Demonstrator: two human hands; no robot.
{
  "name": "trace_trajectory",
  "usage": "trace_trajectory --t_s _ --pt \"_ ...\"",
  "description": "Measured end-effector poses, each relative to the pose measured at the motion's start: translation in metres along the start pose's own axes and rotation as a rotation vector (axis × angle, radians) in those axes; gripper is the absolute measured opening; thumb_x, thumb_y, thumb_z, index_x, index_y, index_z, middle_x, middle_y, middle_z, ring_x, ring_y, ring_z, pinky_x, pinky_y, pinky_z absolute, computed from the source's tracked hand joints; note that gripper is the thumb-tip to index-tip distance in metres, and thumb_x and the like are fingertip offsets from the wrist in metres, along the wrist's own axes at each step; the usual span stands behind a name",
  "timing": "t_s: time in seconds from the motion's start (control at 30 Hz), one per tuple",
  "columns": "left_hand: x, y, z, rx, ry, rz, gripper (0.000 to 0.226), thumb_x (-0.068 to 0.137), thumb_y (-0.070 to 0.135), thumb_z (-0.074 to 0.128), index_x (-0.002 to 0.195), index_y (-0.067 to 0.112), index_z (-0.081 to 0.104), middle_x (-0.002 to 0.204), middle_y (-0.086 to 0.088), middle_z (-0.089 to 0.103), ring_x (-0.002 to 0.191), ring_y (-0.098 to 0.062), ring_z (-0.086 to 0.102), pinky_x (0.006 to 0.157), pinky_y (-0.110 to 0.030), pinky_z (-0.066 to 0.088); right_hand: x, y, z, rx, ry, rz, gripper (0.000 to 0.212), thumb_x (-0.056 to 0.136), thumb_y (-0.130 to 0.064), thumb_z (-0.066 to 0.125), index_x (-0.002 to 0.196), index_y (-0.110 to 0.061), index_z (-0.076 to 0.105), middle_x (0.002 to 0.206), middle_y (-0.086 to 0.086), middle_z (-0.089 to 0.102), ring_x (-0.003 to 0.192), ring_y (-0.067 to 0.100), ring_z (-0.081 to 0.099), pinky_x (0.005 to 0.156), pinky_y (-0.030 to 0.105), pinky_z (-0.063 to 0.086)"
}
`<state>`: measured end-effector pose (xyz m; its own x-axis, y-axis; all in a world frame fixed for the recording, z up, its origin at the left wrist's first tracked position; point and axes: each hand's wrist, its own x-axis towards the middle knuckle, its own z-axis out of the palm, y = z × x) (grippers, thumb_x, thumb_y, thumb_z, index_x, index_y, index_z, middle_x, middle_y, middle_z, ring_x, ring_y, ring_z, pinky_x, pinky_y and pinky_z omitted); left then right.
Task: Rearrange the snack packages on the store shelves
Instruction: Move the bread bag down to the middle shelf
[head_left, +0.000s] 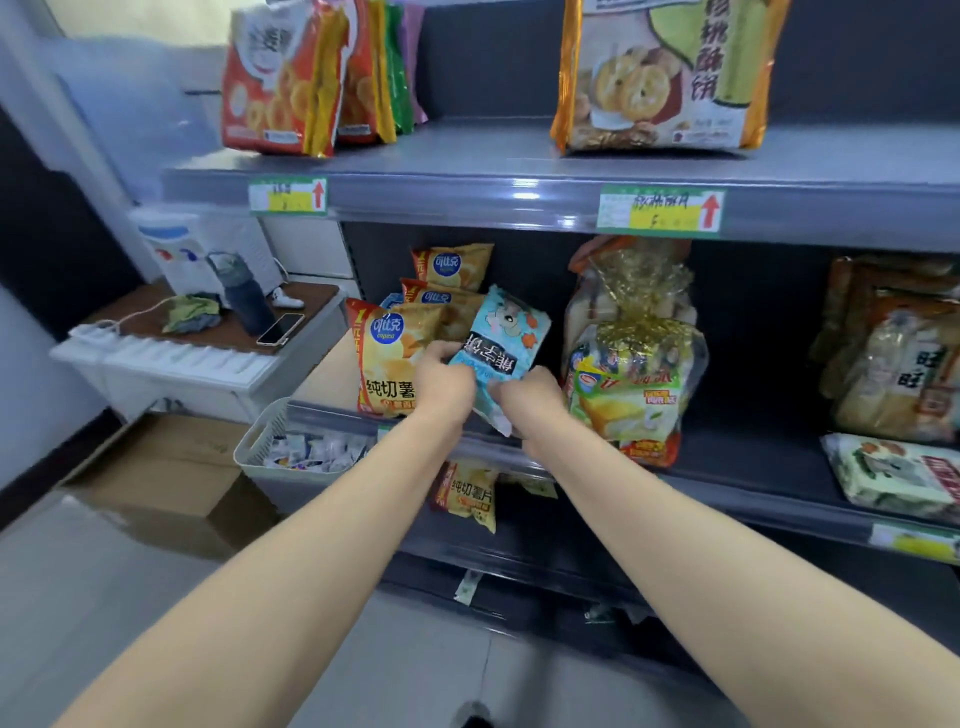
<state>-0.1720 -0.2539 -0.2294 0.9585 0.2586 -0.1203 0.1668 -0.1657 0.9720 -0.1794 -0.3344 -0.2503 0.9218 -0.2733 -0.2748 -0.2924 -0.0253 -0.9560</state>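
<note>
A light blue snack packet (501, 345) with cartoon print is held upside down over the front of the middle shelf (737, 457). My left hand (441, 382) grips its left edge and my right hand (527, 400) grips its lower right corner. Just left of it stand several yellow potato chip bags (387, 358), one behind another. To the right sits a clear bag of cakes (634, 353) tied with gold ribbon.
The top shelf (467, 156) carries red biscuit bags (280, 78) and a walnut cookie bag (665, 73). More packages (893, 353) lie at the right. A basket of small sweets (306, 449) sits on the lower shelf at the left. A side table (208, 332) holds a bottle and phone.
</note>
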Motion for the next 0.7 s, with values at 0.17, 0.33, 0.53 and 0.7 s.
trace_trajectory --t_s 0.17,0.33,0.53,0.7 --pt "-0.055 0.007 -0.021 -0.126 0.115 -0.048 0.017 0.08 0.002 0.054 0.076 0.018 0.049 0.09 -0.009 0.059 0.09 -0.031 0.061 0.076 -0.04 0.051 -0.049 -0.005 -0.031 -0.008 -0.155 -0.079 0.024 0.086 -0.009 0.062 0.098 -0.01 0.041 0.091 0.004 0.053 0.068 0.01 0.046 0.051 0.023 0.034" --pt "-0.097 0.012 -0.034 -0.135 0.184 -0.085 0.022 0.071 0.019 0.066 0.072 0.015 0.045 0.096 -0.019 0.064 0.094 -0.037 0.066 0.083 -0.056 0.054 -0.081 -0.015 -0.062 -0.029 -0.281 -0.1 0.022 0.08 -0.007 0.066 0.096 -0.012 0.051 0.099 0.009 0.061 0.088 0.023 0.064 0.073 0.039 0.058" --pt "-0.123 0.044 -0.028 0.054 0.043 -0.001 0.039 0.085 0.004 0.061 0.113 0.016 0.038 0.116 -0.01 0.049 0.101 -0.026 0.062 0.076 -0.042 0.058 -0.094 -0.053 -0.109 -0.212 -0.298 -0.323 0.015 0.079 -0.001 0.064 0.088 -0.01 0.058 0.089 0.006 0.065 0.081 0.018 0.064 0.06 0.026 0.051" --pt "-0.137 0.09 -0.008 0.507 0.068 0.308 0.057 0.081 0.017 0.071 0.128 0.02 0.039 0.126 -0.007 0.024 0.11 -0.021 0.043 0.091 -0.027 0.042 -0.095 -0.096 -0.156 -0.31 -0.264 -0.509 0.013 0.078 0.002 0.063 0.088 -0.007 0.063 0.084 0.006 0.068 0.073 0.017 0.066 0.058 0.026 0.053"
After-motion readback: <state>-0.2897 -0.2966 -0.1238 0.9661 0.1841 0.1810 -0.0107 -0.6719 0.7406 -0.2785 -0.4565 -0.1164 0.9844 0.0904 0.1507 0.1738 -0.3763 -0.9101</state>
